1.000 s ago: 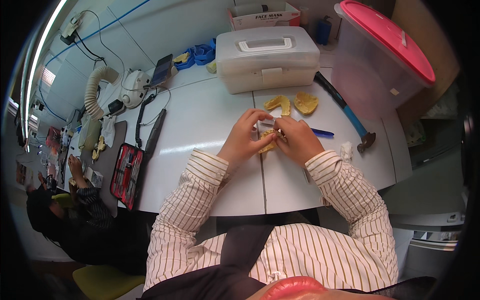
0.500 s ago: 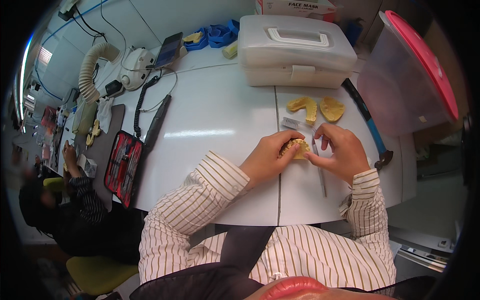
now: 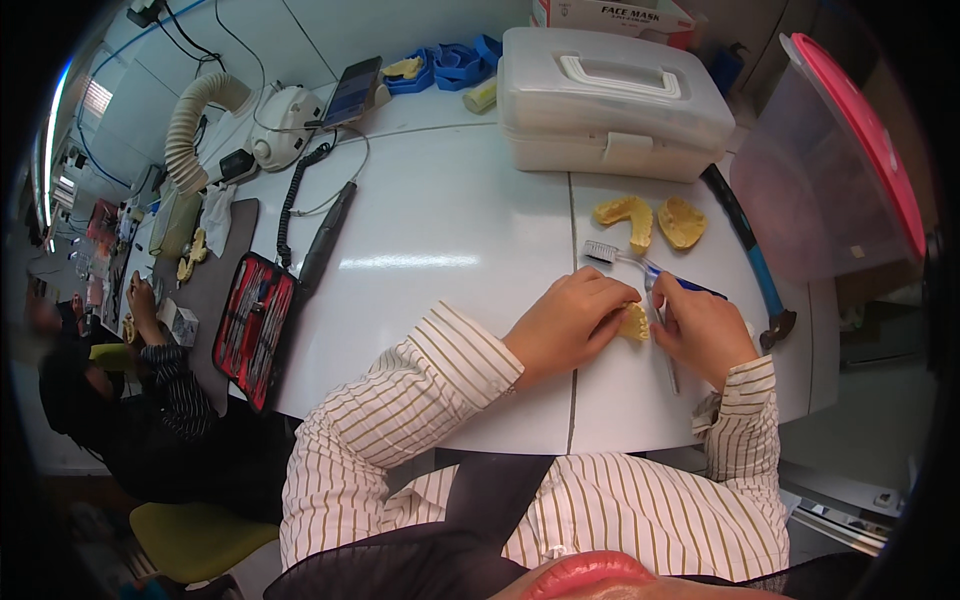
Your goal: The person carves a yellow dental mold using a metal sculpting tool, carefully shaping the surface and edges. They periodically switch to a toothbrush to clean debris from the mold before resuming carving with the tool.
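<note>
My left hand [image 3: 568,322] is closed on a yellow dental cast [image 3: 635,322], whose tooth edge shows past my fingertips. Just right of it, my right hand [image 3: 708,328] has its fingers drawn together on a slim metal tool [image 3: 674,376], which runs beneath them toward the table's front. Beyond my hands lies a brush [image 3: 602,251] with pale bristles and a blue handle, partly behind my right fingers. Farther off rest a horseshoe-shaped yellow cast [image 3: 628,218] and a rounder yellow cast [image 3: 682,222].
A hammer [image 3: 750,245] lies right of my right hand, beside a clear tub with a pink lid [image 3: 855,130]. At the back stands a translucent case [image 3: 615,110]. To the left are a handpiece [image 3: 328,235] and an open red tool pouch [image 3: 255,325]. Another person [image 3: 110,390] sits far left.
My right fingers have closed in on the slim metal tool. My left hand has turned over the cast, covering more of it. The whole view has shifted slightly.
</note>
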### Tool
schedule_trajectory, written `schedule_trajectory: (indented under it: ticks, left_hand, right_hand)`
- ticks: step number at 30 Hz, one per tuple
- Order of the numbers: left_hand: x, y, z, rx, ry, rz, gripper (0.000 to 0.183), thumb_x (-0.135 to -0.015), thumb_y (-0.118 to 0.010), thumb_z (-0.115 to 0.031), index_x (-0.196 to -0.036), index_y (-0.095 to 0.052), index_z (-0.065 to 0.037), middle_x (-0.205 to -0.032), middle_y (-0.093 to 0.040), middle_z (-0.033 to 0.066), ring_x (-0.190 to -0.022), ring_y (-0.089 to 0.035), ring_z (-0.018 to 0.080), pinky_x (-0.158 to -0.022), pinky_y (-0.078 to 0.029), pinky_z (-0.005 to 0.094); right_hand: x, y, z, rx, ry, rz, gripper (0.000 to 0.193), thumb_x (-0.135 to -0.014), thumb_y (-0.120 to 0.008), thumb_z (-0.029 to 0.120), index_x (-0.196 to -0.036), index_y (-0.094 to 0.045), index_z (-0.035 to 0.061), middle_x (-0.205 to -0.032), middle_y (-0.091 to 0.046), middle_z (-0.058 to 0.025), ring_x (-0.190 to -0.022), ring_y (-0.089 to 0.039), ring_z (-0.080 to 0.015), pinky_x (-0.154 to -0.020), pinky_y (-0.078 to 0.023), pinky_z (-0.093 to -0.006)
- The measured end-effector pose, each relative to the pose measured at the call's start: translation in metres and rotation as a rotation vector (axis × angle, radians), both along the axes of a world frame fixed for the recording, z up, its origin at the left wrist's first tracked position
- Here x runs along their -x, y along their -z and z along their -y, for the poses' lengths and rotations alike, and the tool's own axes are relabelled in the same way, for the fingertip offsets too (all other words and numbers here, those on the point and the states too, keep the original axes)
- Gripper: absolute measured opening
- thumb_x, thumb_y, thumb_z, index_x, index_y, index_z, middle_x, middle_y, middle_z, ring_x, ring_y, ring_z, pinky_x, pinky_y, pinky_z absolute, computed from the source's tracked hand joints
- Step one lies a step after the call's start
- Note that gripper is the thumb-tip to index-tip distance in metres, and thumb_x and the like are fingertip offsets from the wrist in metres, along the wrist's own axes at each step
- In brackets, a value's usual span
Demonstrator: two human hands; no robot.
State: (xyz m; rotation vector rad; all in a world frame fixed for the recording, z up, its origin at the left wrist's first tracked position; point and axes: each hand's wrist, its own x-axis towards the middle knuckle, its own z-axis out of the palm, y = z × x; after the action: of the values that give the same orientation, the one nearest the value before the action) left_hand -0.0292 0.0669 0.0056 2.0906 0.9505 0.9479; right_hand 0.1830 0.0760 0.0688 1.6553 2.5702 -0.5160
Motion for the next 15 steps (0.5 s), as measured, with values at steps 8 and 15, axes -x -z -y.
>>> schedule_trajectory:
  ticks: [8,15]
  left_hand:
    - [0.001,0.003,-0.003,-0.093,-0.030,-0.039,0.021,-0.088,-0.065,-0.004,-0.109,-0.066,-0.002,-0.104,-0.063,0.0124,-0.099,-0.060,0.0305,-0.089,-0.048,0.0403]
    - [0.005,0.007,-0.003,-0.072,0.006,-0.074,0.020,-0.088,-0.066,-0.008,-0.108,-0.067,-0.002,-0.105,-0.063,0.0130,-0.099,-0.060,0.0306,-0.089,-0.048,0.0398]
  right_hand:
    - [0.000,-0.006,0.001,-0.029,-0.049,-0.016,0.025,-0.081,-0.065,0.010,-0.104,-0.055,0.0089,-0.076,-0.068,-0.0110,-0.075,-0.067,-0.0319,-0.067,-0.051,-0.0448]
    - [-0.005,-0.007,-0.006,0.024,-0.046,-0.298,0.019,-0.078,-0.062,0.004,-0.096,-0.064,0.0071,-0.070,-0.062,-0.0081,-0.065,-0.061,-0.0204,-0.066,-0.050,-0.0335]
